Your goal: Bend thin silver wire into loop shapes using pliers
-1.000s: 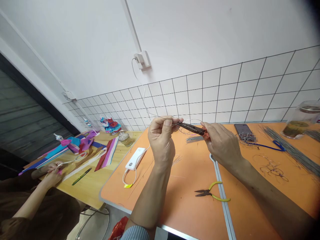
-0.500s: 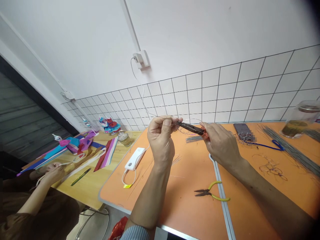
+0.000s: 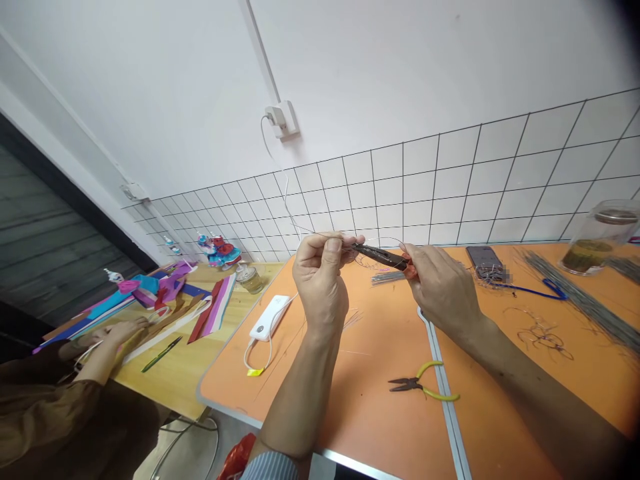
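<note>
My left hand (image 3: 323, 277) is closed, its thumb and fingers pinching a thin wire (image 3: 316, 231) whose end pokes out to the left. Wrapped in my right hand (image 3: 445, 283) are dark pliers (image 3: 380, 256) with reddish handles, their jaws pointing left and reaching my left fingertips. Whether the jaws bite the wire is too small to tell. A fine loop of wire arcs above the pliers between both hands. Below, on the orange table (image 3: 380, 433), yellow-handled pliers (image 3: 410, 384) lie with their handles spread.
A white power strip (image 3: 270, 319) lies left. On the right are a phone (image 3: 485, 262), a bundle of wires (image 3: 585, 300), tangled wire scraps (image 3: 545, 340) and a lidded jar (image 3: 595, 240). A co-worker's hands (image 3: 123, 331) work at the wooden table (image 3: 185, 373) among coloured strips.
My hands and the pliers stay almost in place. The co-worker's hands have shifted forward and to the right over the strips.
</note>
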Motion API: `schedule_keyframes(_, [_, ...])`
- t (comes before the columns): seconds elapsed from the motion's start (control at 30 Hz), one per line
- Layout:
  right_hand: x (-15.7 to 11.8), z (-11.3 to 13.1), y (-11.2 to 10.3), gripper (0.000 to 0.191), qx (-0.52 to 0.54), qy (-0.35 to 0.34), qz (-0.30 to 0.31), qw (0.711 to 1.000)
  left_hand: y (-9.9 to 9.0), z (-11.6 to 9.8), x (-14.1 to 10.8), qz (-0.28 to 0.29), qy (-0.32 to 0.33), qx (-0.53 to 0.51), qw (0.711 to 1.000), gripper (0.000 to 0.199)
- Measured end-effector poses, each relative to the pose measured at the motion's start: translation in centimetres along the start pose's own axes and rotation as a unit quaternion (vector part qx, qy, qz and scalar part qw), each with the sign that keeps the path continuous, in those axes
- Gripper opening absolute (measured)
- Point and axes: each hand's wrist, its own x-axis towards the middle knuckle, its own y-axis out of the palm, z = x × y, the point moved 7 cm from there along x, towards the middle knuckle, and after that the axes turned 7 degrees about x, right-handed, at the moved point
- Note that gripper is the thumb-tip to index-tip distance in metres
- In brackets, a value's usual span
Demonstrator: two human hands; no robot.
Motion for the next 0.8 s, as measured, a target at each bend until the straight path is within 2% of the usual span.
schedule_keyframes(0.8, [-0.22,-0.3,0.67,0.026,0.041,0.0,0.023,0.999,-0.3,0.35,0.18,0.005,-0.007,0.009,1.0,0.021])
